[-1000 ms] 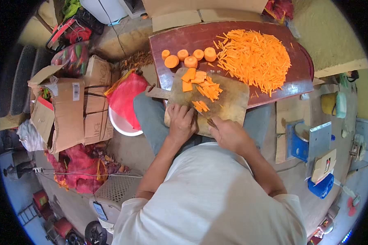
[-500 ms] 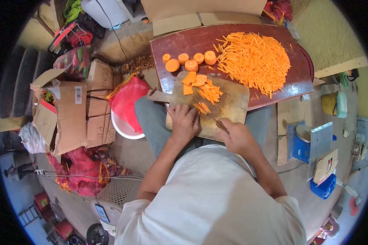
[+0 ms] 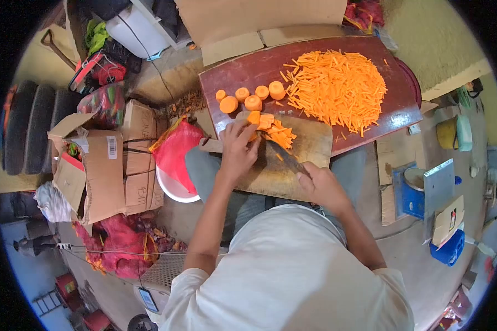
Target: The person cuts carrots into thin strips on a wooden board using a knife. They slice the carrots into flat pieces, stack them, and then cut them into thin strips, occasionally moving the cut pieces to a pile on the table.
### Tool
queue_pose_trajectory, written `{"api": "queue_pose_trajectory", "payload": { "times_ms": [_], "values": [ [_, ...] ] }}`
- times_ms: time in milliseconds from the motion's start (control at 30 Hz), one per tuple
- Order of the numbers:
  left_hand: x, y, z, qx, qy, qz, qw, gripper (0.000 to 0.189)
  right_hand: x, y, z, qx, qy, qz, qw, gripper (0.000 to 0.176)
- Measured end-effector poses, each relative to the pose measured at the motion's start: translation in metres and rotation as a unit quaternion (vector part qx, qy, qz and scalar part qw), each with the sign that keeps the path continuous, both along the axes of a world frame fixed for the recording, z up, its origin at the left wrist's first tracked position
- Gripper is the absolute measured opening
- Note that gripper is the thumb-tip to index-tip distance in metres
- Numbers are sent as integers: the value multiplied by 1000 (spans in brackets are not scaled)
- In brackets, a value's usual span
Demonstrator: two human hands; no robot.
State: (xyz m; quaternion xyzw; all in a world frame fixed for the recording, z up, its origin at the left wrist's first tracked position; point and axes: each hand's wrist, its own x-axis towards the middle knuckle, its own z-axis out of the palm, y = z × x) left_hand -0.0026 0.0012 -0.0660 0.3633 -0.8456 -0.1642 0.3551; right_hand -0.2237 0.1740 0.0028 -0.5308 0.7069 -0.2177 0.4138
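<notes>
1. Near the middle of the frame, a wooden cutting board (image 3: 309, 149) lies across the person's lap, its far edge against a dark red counter (image 3: 243, 63).
2. The left hand (image 3: 238, 146) reaches to the board's upper left corner, fingertips on the flat carrot slabs (image 3: 264, 119). I cannot tell whether its grip closes on them.
3. The right hand (image 3: 321, 185), lower right of the board, has its grip clenched on a knife (image 3: 284, 155). The blade slants up and left toward the slabs.
4. A small heap of cut carrot sticks (image 3: 283, 136) sits just right of the slabs, beside the blade tip.
5. On the counter above, carrot rounds (image 3: 252, 96) lie in a cluster, and a large pile of sticks (image 3: 337, 85) spreads to their right.
6. Left of the frame stand cardboard boxes (image 3: 105, 165) and a red bag (image 3: 174, 146).
</notes>
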Motion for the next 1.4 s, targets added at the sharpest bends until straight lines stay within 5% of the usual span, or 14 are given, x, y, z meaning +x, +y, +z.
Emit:
{"api": "queue_pose_trajectory", "payload": {
  "times_ms": [333,633,1033,1400],
  "values": [
    [-24,-37,1,40,-118,-81,989,48,-25,6,4,-30,1,-17,999,29],
    [-10,-17,-39,10,59,6,998,34,-5,-19,-5,-55,-54,23,997,31],
    [-32,-30,-3,-45,-137,-42,989,39,-23,-9,3,-50,-54,-67,995,28],
    [-22,-11,-19,-29,-74,-35,996,45,-24,4,12,-53,-37,-14,998,28]
  ]
}}
